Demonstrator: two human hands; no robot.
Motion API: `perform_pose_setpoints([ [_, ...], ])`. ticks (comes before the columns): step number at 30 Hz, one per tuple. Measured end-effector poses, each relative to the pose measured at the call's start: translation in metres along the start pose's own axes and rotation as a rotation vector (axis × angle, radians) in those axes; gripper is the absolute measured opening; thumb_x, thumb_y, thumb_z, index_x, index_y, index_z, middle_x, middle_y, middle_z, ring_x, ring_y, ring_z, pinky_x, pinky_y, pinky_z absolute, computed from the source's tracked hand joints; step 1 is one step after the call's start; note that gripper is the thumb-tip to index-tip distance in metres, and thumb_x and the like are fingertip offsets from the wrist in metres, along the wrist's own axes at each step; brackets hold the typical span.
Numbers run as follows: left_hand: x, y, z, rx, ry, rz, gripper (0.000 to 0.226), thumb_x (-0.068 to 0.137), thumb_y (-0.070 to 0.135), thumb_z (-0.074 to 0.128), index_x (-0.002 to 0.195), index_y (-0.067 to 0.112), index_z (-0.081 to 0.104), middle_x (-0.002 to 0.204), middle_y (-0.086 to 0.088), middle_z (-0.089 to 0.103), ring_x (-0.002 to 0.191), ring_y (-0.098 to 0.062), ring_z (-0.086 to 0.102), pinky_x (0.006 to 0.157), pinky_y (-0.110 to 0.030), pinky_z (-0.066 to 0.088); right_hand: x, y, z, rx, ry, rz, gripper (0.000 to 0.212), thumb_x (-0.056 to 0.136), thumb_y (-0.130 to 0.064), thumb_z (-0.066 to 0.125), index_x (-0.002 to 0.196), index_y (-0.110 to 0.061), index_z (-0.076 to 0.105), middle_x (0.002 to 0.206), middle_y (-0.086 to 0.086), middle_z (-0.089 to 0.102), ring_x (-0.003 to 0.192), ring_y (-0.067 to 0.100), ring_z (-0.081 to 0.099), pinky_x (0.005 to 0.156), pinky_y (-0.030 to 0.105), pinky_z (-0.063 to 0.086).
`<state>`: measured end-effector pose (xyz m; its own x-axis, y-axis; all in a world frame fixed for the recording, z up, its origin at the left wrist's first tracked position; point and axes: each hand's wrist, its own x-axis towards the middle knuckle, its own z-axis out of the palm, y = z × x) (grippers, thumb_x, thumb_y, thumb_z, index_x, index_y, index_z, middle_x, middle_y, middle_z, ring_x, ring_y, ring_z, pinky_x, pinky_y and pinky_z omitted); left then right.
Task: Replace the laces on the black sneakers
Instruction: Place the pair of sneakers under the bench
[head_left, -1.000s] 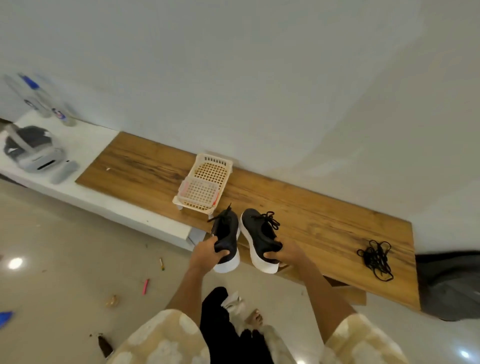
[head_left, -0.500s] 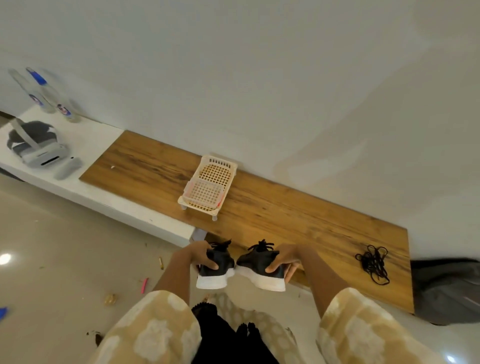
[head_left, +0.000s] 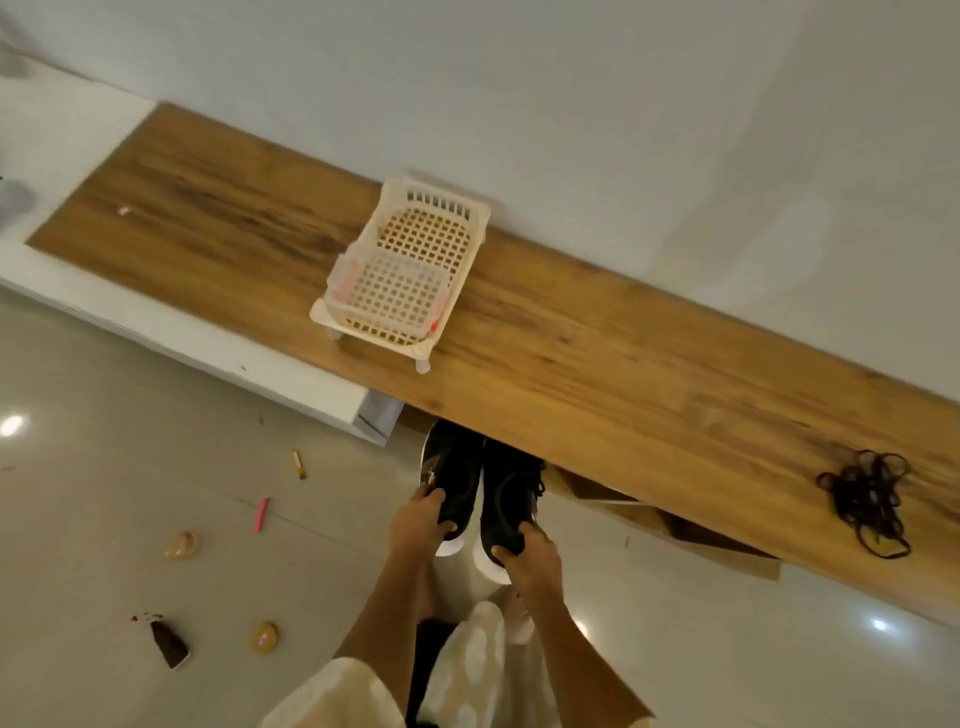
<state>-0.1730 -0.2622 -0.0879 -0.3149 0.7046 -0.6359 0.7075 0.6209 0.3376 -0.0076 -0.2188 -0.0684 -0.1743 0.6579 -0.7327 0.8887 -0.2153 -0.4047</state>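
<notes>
So both black sneakers are held side by side just below the front edge of the wooden bench top (head_left: 597, 364), toes tucked in under it, heels toward the person; the left hand (head_left: 418, 525) has its fingers curled round the heel end of the left sneaker (head_left: 454, 483), and the right hand (head_left: 527, 553) has its fingers and thumb wrapped round the heel of the right sneaker (head_left: 506, 499); white soles peek out under both grips; some lace shows on the right shoe near the tongue, the left one I can't tell.

Container-wise there's one: a cream plastic basket (head_left: 408, 270) on little feet, sitting on the bench near the wall, with a grid bottom and a slotted back wall; inside the front half sits a clear, paler tray (head_left: 387, 291) with pinkish marks on its corners; I can't see anything loose lying in either of them.

Way off to the right on the same bench, well apart from the basket, there's a tangled pile of black laces (head_left: 867, 499) near the front edge.

On the tiled floor (head_left: 130, 493) to the left: a pink stick (head_left: 261, 514), a small yellowish stick (head_left: 298, 464), two tan lumps and a dark wedge-shaped scrap (head_left: 169, 643); the person's pale patterned sleeves show at the bottom.
</notes>
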Motion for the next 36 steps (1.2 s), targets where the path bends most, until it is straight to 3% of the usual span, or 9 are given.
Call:
perform_pose_setpoints([
  [5,0.073,-0.024,0.08,-0.064,0.128,0.047,0.035,0.089,0.024,0.06,0.118,0.007,0.053,0.144,-0.005,0.042,0.109,-0.028,0.058,0.081,-0.034,0.049,0.091,0.037,0.057,0.192,0.215,-0.011,0.039,0.093,-0.019,0.056,0.132,-0.018,0.052,0.135,0.0,0.055,0.12,0.026,0.055,0.095,0.028,0.044],
  [9,0.136,-0.031,0.121,-0.081,0.248,0.116,0.034,0.087,0.02,0.063,0.118,0.006,0.056,0.149,-0.004,0.038,0.106,-0.031,0.06,0.078,-0.034,0.049,0.167,0.067,0.085,0.089,0.362,-0.064,0.042,0.09,-0.018,0.06,0.131,-0.012,0.053,0.143,0.004,0.047,0.119,0.031,0.055,0.095,0.04,0.049],
  [16,0.217,-0.044,0.158,-0.12,0.362,0.233,0.035,0.07,0.008,0.078,0.101,-0.001,0.064,0.135,-0.02,0.052,0.09,-0.04,0.066,0.061,-0.039,0.053,0.245,0.097,0.104,0.06,0.503,-0.115,0.044,0.089,-0.019,0.062,0.132,-0.012,0.051,0.151,0.005,0.035,0.121,0.037,0.052,0.088,0.048,0.053],
  [21,0.233,-0.042,0.166,-0.094,0.347,0.214,0.036,0.078,0.013,0.072,0.11,0.001,0.061,0.137,-0.017,0.049,0.099,-0.039,0.061,0.071,-0.04,0.052,0.263,0.095,0.098,0.051,0.508,-0.164,0.043,0.085,-0.016,0.068,0.125,-0.006,0.056,0.144,0.014,0.043,0.119,0.038,0.054,0.087,0.045,0.052],
  [27,0.242,-0.03,0.157,-0.058,0.284,0.169,0.036,0.086,0.025,0.065,0.116,0.007,0.059,0.141,-0.014,0.043,0.104,-0.032,0.059,0.08,-0.038,0.049,0.26,0.091,0.084,0.001,0.409,-0.199,0.05,0.087,-0.024,0.066,0.131,-0.006,0.051,0.144,0.019,0.037,0.124,0.034,0.048,0.094,0.037,0.046],
  [32,0.248,-0.029,0.149,-0.002,0.202,0.135,0.037,0.087,0.033,0.064,0.118,0.013,0.061,0.143,-0.012,0.041,0.105,-0.031,0.06,0.081,-0.038,0.048,0.264,0.081,0.07,-0.04,0.356,-0.171,0.05,0.086,-0.031,0.066,0.127,-0.004,0.056,0.131,0.018,0.052,0.117,0.031,0.053,0.087,0.031,0.045],
  [36,0.241,-0.029,0.144,-0.03,0.167,0.206,0.067,0.08,0.034,0.071,0.138,0.014,0.043,0.152,-0.015,0.023,0.13,-0.033,0.04,0.095,-0.044,0.046,0.259,0.077,0.066,-0.054,0.301,-0.169,0.064,0.083,-0.03,0.069,0.138,-0.008,0.045,0.141,0.015,0.043,0.126,0.029,0.047,0.097,0.034,0.043],
])
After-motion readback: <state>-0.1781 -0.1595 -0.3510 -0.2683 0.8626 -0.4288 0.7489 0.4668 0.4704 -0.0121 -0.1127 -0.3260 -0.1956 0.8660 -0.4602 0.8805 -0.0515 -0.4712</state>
